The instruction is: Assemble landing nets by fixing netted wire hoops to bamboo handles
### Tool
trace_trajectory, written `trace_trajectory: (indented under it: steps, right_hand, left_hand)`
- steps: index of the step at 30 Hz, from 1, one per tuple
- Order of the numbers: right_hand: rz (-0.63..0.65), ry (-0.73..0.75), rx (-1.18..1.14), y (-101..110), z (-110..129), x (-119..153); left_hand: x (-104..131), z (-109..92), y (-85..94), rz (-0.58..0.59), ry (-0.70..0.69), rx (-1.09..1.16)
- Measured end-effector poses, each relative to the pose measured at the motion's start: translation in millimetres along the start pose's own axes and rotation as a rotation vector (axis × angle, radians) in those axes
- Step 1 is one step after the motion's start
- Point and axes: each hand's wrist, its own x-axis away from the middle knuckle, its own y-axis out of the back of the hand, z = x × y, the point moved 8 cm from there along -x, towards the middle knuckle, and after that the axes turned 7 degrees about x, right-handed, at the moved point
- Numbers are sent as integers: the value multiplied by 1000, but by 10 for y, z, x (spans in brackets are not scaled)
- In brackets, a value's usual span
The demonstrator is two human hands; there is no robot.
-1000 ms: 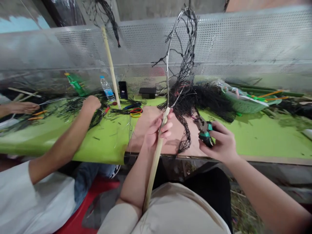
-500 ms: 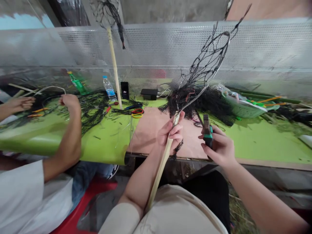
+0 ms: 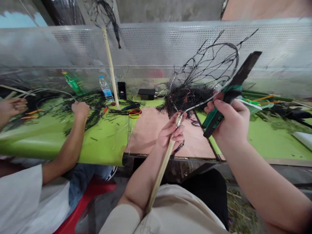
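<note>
My left hand (image 3: 170,132) is closed round the top of a pale bamboo stick (image 3: 159,175), where the ends of a silvery wire hoop (image 3: 198,104) meet it. The stick slants down to my lap. Black netting (image 3: 195,70) hangs on the hoop, which stretches up and to the right. In my right hand (image 3: 232,123) is a pair of pliers (image 3: 246,70) with green and black handles, jaws pointing up right. The fingertips of that hand are at the hoop's right side; whether they grip the wire is partly hidden by the pliers.
Behind the table stands a perforated metal panel (image 3: 151,42). Scissors (image 3: 135,113), a water bottle (image 3: 106,89), a phone (image 3: 122,90) and a black box (image 3: 146,94) lie left of centre. To the left, a co-worker's hands (image 3: 81,110) bend another wire. A green basket (image 3: 265,105) is at right.
My right hand has risen towards the hoop, and the pliers have turned to point up right. The hoop has swung lower and to the right. The co-worker's near hand has moved right.
</note>
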Motion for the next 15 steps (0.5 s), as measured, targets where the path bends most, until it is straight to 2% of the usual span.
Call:
trace_trajectory:
  steps: [4, 9, 13, 15]
  right_hand:
    - [53, 13, 39, -97, -11, -7]
    - [84, 50, 113, -123, -27, 22]
    - [29, 23, 99, 6, -76, 83]
    - [-3, 61, 106, 129, -100, 146]
  left_hand:
    - [-1, 24, 23, -10, 26, 0]
    - [33, -34, 3, 34, -14, 5]
    - [66, -148, -3, 43, -65, -99]
    - [75, -212, 15, 35, -91, -218]
